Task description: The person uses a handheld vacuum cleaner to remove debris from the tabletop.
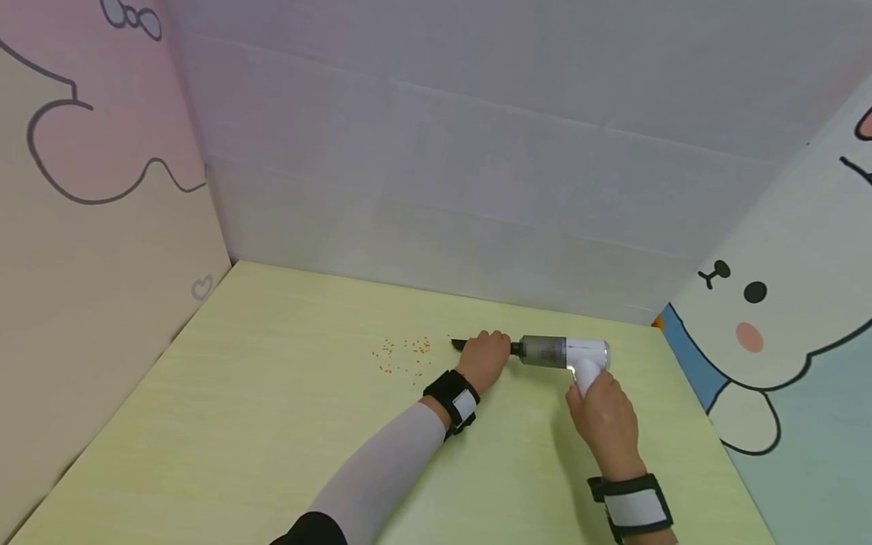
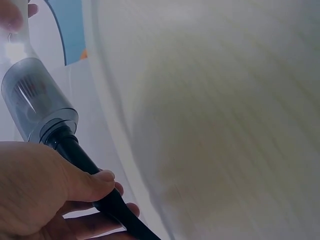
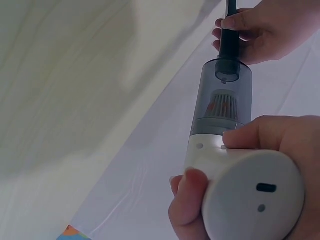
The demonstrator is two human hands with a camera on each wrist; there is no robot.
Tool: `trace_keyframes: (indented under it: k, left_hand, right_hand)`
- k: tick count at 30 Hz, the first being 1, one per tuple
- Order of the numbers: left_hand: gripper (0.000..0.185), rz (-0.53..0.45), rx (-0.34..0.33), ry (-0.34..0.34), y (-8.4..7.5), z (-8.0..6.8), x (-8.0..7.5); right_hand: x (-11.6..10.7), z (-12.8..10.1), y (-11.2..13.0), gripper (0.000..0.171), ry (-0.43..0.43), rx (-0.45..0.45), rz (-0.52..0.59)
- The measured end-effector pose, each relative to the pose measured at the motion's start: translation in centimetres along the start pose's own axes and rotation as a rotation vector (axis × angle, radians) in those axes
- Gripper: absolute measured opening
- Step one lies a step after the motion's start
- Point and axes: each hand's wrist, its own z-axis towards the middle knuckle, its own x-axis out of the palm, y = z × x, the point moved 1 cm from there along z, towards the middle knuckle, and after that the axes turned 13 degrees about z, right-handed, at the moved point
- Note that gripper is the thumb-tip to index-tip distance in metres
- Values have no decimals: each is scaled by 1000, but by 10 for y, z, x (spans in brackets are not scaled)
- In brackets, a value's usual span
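Observation:
A small handheld vacuum with a white body, a smoky clear dust cup and a black nozzle lies low over the yellow-green table. My right hand grips its white handle. My left hand holds the black nozzle between thumb and fingers. The nozzle tip points left toward a scatter of small orange crumbs.
A grey back wall and cartoon-printed side panels close in the table on three sides. A rabbit picture covers the right panel. Black and white straps sit on both wrists.

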Motion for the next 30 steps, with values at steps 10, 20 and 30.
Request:
trace_keyframes:
  k: [10, 20, 30]
  left_hand:
    - [21, -4, 8, 16, 1, 7, 5]
    - [22, 9, 14, 9, 2, 12, 11]
    - [23, 1, 32, 11, 4, 12, 12]
  right_hand:
    - [1, 3, 1, 44, 1, 4, -2]
    - [3, 8, 3, 49, 72, 131, -7]
    - [7, 10, 2, 51, 16, 148, -28]
